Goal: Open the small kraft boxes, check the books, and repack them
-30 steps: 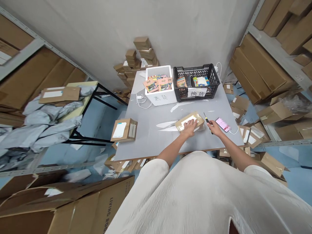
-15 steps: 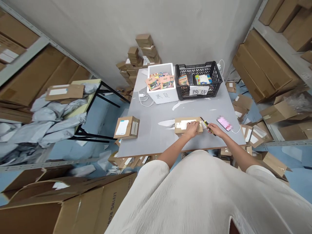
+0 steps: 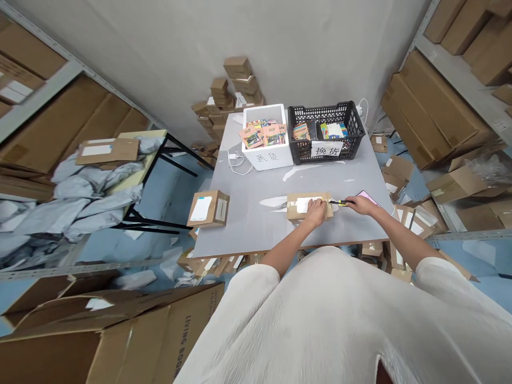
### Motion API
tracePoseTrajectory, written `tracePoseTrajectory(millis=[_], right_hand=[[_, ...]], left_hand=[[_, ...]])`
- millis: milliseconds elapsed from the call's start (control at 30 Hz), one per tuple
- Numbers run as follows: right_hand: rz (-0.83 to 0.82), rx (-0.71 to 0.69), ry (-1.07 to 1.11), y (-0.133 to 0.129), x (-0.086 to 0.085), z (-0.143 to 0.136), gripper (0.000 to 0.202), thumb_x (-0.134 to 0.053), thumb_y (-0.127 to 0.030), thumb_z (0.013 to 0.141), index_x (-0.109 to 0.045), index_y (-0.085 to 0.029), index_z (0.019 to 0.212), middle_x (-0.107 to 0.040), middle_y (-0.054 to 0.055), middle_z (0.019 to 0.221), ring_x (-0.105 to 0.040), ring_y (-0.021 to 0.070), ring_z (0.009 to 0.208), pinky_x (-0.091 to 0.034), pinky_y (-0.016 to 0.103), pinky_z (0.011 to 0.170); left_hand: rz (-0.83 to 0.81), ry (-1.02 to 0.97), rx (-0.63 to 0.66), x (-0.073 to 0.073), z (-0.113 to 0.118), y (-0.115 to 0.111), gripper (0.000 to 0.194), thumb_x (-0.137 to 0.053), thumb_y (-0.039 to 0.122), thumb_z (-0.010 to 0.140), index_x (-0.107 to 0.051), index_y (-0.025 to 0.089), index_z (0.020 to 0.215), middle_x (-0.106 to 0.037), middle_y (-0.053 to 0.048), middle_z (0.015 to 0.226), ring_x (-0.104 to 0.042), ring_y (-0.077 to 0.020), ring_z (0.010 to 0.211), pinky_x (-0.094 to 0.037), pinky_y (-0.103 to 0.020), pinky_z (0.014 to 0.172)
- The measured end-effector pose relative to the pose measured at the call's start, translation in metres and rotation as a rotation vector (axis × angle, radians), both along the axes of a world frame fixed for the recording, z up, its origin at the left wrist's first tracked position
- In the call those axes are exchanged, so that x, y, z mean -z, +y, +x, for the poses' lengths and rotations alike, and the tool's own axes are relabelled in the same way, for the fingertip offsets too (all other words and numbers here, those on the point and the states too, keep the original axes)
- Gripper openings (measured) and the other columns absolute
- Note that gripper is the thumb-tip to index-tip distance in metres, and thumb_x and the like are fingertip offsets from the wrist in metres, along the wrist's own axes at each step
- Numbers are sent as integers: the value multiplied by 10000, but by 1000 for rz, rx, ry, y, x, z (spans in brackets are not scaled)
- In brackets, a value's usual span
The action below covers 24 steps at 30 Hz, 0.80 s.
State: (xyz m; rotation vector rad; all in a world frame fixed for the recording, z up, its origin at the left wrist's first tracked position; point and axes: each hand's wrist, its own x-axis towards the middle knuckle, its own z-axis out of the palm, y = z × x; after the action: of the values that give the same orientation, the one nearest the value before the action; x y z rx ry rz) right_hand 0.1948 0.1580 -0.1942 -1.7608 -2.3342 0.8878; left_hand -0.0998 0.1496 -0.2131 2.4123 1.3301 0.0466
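Note:
A small taped cardboard box (image 3: 296, 205) with a white label lies near the front edge of the grey table (image 3: 240, 234). My left hand (image 3: 316, 211) rests on top of this box, fingers apart over the label. Closed round a yellow and black cutter (image 3: 340, 202) is my right hand (image 3: 360, 205), just right of the box. The cutter points left, its tip at the box's right end. Partly hidden behind my right hand is a phone (image 3: 368, 197) with a pink screen.
Another labelled box (image 3: 208, 208) stands at the table's left edge. At the back are a white bin (image 3: 269, 159) of booklets and a black crate (image 3: 323, 144). A side table (image 3: 150, 154) with grey parcels is at the left; boxes lie on the floor.
My right hand has moved slightly up and right, now covering part of the phone. The cutter has turned from slanting to nearly level, its tip against the box's end. My left hand stays on the box.

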Motion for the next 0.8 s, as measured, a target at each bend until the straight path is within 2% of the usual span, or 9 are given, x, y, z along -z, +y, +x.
tracePoseTrajectory(millis=[133, 267, 433, 567, 667, 733, 800], right_hand=[[73, -68, -65, 18, 1, -9, 334, -567, -443, 1068, -833, -309, 1220, -827, 93, 1133, -728, 312, 1011, -509, 396, 877], [88, -120, -95, 29, 0, -20, 328, -560, -427, 1069, -841, -290, 1167, -795, 129, 1095, -706, 321, 1008, -489, 405, 891], [-27, -142, -127, 29, -2, -20, 358, -536, -472, 1075, -818, -269, 1160, -788, 109, 1086, -691, 281, 967, -472, 342, 840], [-172, -113, -29, 16, -2, -9, 368, -499, -455, 1064, -807, -254, 1054, -783, 56, 940, -657, 245, 847, -460, 325, 775], [-216, -87, 29, 3, 1, -2, 342, -509, -439, 1039, -782, -247, 964, -753, 45, 842, -643, 239, 791, -464, 330, 743], [-212, -7, 64, -6, 3, 3, 305, -547, -450, 1025, -766, -243, 976, -752, 50, 821, -666, 243, 798, -484, 326, 740], [-221, 133, 120, -16, 4, 6, 285, -574, -469, 1025, -739, -238, 1044, -769, 53, 835, -694, 236, 784, -505, 311, 711]], left_hand=[[15, 3, -1, -1, -1, -5, 703, -839, 220, 867, -517, 240, 1492, -576, -158, 1501, -605, -345, 1422, -202, -568, 1364], [19, -14, -12, -1, 0, -7, 730, -859, 227, 857, -512, 216, 1499, -578, -171, 1498, -611, -345, 1423, -194, -549, 1375], [-1, -34, -20, 0, 0, -4, 710, -854, 219, 853, -516, 245, 1477, -571, -153, 1512, -590, -335, 1457, -180, -554, 1382], [4, -47, -28, 1, -1, -1, 672, -828, 178, 851, -526, 233, 1449, -570, -155, 1498, -593, -327, 1446, -182, -543, 1380], [1, -47, -33, 1, -2, 0, 651, -786, 152, 867, -529, 231, 1460, -566, -159, 1503, -619, -324, 1403, -197, -550, 1373], [-8, -57, -23, 1, -3, 1, 714, -786, 164, 863, -507, 232, 1516, -565, -167, 1508, -608, -338, 1414, -239, -551, 1356], [-13, -88, -23, 0, -4, 3, 809, -785, 194, 871, -449, 243, 1605, -565, -171, 1515, -596, -353, 1425, -316, -541, 1314]])
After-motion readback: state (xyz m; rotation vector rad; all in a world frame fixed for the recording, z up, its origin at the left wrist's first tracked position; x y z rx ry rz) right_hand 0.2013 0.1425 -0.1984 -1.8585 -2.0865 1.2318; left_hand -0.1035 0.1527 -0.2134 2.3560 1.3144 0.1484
